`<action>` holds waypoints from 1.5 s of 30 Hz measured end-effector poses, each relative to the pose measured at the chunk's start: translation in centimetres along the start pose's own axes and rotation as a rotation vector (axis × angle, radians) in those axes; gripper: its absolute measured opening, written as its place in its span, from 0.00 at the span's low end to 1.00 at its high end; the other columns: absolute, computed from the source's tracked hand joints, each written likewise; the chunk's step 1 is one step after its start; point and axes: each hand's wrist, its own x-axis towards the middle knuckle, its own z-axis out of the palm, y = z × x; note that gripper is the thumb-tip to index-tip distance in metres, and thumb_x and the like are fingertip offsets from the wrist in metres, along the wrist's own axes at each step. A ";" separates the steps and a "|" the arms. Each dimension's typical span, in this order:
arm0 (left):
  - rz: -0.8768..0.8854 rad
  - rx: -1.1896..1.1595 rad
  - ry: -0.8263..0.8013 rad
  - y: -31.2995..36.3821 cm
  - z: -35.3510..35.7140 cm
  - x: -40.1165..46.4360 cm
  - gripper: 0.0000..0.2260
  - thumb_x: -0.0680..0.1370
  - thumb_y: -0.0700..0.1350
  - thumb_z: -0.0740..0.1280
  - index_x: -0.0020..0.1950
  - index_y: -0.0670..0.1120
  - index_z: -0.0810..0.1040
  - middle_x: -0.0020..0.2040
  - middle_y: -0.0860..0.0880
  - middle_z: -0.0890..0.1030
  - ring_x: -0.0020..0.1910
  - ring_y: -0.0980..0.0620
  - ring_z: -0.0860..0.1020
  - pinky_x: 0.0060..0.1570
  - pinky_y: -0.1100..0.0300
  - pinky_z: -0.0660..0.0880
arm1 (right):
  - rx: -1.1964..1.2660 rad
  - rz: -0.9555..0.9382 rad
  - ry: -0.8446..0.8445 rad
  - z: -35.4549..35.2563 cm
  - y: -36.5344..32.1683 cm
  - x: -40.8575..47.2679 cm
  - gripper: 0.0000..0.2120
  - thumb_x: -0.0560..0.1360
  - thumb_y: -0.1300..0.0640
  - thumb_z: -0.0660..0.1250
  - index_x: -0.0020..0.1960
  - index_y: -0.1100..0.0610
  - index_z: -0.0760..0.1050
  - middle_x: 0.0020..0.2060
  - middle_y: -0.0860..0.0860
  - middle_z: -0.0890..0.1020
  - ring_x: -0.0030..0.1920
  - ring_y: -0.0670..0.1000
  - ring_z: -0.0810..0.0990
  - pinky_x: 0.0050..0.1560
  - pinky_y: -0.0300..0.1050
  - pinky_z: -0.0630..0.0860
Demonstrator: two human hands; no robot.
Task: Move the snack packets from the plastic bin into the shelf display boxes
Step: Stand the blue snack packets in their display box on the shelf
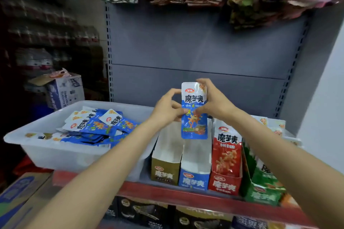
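Both hands pinch one blue snack packet (pixel 194 110) upright between them, the left hand (pixel 168 108) on its 9 o'clock edge, the right hand (pixel 214 102) on the 3 o'clock edge and top corner, probably to square it before it goes down. It hangs directly above the blue display box (pixel 194 174), which looks empty and matches its colour. At 9 o'clock of that box stands a gold box (pixel 165 171), also empty; at 3 o'clock a red box (pixel 225 182) already filled. More blue packets (pixel 96 126) lie heaped in the plastic bin (pixel 55 156), further toward 9 o'clock on the shelf.
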 end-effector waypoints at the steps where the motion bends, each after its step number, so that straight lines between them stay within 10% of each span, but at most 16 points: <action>1: 0.012 0.012 -0.005 0.0 0.6 0.4 0.21 0.73 0.31 0.69 0.62 0.48 0.70 0.37 0.48 0.81 0.37 0.50 0.81 0.45 0.52 0.81 | -0.051 -0.001 0.013 -0.7 0.1 -0.1 0.37 0.64 0.70 0.74 0.66 0.52 0.61 0.50 0.50 0.76 0.46 0.53 0.78 0.47 0.51 0.79; 10: -0.022 0.604 -0.061 -2.4 2.0 3.1 0.21 0.76 0.38 0.65 0.70 0.44 0.69 0.68 0.48 0.73 0.67 0.49 0.71 0.64 0.60 0.67 | -0.311 -0.011 0.043 -2.0 1.4 1.3 0.15 0.73 0.68 0.65 0.56 0.60 0.65 0.50 0.58 0.76 0.46 0.54 0.72 0.38 0.44 0.70; 24: -0.030 0.709 -0.174 -2.9 2.0 3.6 0.17 0.78 0.40 0.63 0.67 0.44 0.72 0.66 0.48 0.75 0.66 0.49 0.71 0.61 0.58 0.68 | -0.826 0.131 -0.277 -0.1 3.2 3.6 0.18 0.74 0.63 0.67 0.63 0.57 0.73 0.58 0.55 0.78 0.55 0.57 0.79 0.54 0.51 0.78; 33: 0.086 0.590 0.075 -2.5 -3.0 2.3 0.14 0.76 0.39 0.66 0.61 0.44 0.77 0.60 0.49 0.79 0.60 0.52 0.76 0.55 0.68 0.66 | -0.623 -0.101 -0.154 2.9 0.0 5.0 0.16 0.75 0.57 0.66 0.62 0.57 0.74 0.58 0.55 0.79 0.56 0.57 0.77 0.57 0.50 0.75; 45: -0.475 0.817 0.118 -8.7 -17.5 0.6 0.20 0.77 0.45 0.66 0.66 0.40 0.68 0.62 0.41 0.75 0.48 0.45 0.77 0.47 0.55 0.73 | -0.624 -0.086 -0.614 18.9 -4.7 10.2 0.27 0.77 0.53 0.64 0.72 0.60 0.61 0.67 0.58 0.72 0.64 0.57 0.73 0.61 0.47 0.70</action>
